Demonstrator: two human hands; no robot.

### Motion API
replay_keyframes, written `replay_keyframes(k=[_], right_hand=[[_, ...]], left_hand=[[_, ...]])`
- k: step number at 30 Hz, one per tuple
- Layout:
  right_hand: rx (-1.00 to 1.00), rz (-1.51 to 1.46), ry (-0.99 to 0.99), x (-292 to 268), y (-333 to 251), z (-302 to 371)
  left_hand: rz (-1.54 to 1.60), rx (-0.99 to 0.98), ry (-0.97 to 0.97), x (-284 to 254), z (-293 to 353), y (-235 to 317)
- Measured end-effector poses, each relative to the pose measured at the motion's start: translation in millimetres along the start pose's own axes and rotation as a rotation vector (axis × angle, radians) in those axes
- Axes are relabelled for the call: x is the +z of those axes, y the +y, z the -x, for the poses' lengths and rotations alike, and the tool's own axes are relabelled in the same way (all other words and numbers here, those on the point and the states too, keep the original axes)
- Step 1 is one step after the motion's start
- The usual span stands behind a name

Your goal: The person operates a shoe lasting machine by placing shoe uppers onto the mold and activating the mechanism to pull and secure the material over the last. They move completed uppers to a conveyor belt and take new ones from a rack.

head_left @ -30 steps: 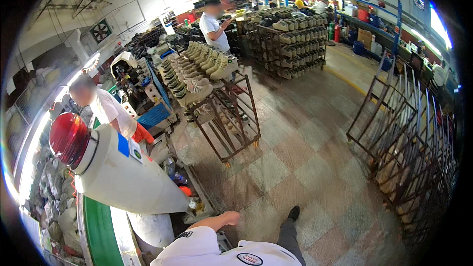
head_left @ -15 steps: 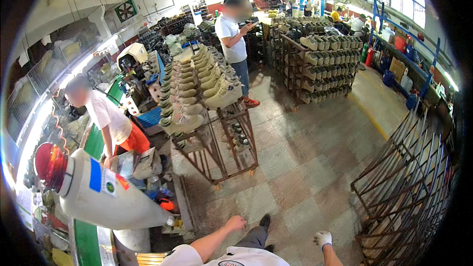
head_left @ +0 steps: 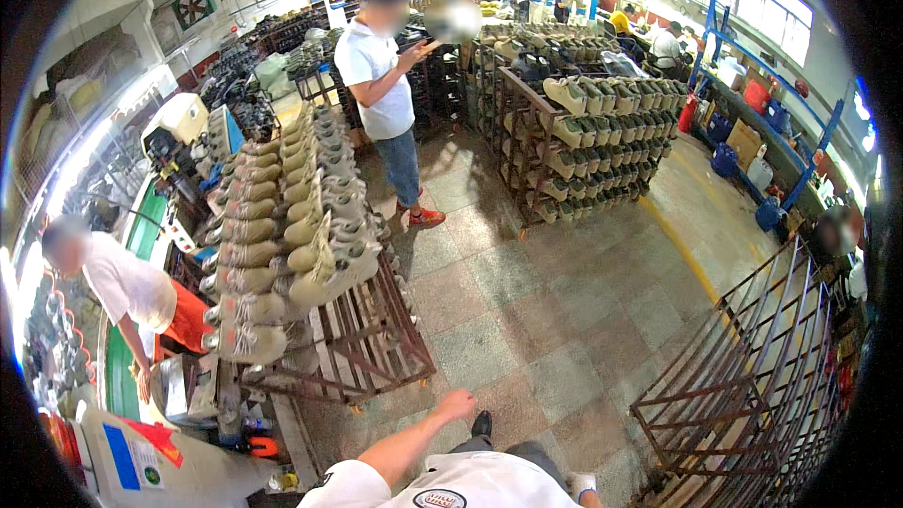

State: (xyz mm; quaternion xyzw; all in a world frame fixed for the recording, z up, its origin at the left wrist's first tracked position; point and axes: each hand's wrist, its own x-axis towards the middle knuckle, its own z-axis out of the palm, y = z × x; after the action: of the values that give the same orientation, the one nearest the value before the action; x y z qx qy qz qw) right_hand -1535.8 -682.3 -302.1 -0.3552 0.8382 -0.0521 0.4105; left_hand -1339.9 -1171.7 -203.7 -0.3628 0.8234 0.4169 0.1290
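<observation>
My left hand (head_left: 457,404) is bare and loosely curled in front of my body, over the tiled floor (head_left: 555,329). Nothing shows in it. My right hand (head_left: 584,485) hangs low by my right side in a white glove; its fingers are hardly visible at the lower edge. Ahead and left of my left hand stands a rusty metal shoe rack (head_left: 390,329), its top tiers full of beige shoes (head_left: 252,254). Neither hand touches it.
A second rack (head_left: 527,150) of shoes stands farther ahead. Bare metal racks (head_left: 724,414) lean close on my right. A standing person (head_left: 381,85) holds a phone-like object beyond the near rack; another person (head_left: 141,287) bends over a green conveyor (head_left: 120,357). A pale machine (head_left: 179,461) is lower left.
I have moved forward: the near shoe rack and standing person look closer, and the pale machine has slid toward the lower left. My right hand has swung down and back.
</observation>
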Motion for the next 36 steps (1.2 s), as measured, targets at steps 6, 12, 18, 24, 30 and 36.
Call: replay_keyframes(k=[6,12,18,24,30,36], right_hand=[[0.112,0.115,0.026,-89.3,-18.9,-74.8],[-0.014,0.240,-0.006,-179.2,-6.5,-273.8],[-0.296,0.576,0.138,-395.5,-68.3,-533.1],[-0.539,0.152,0.597,-724.5,-285.3,-673.1],[-0.691,-0.420,0.712,-897.3,-499.1,-735.9],[-0.669,0.143,1.096,-993.7,-565.9,-841.8]], left_hand=[[-0.159,0.081,-0.129,-78.3,-129.6,66.5],[-0.091,-0.260,0.058,-98.6,-199.8,-1.5],[-0.286,-0.102,0.016,-170.7,-248.5,-23.3],[1.004,-0.283,0.544,-331.3,-355.8,154.3],[1.205,0.027,0.920,-512.2,-379.9,249.2],[1.421,1.256,0.921,-661.7,-360.3,239.7]])
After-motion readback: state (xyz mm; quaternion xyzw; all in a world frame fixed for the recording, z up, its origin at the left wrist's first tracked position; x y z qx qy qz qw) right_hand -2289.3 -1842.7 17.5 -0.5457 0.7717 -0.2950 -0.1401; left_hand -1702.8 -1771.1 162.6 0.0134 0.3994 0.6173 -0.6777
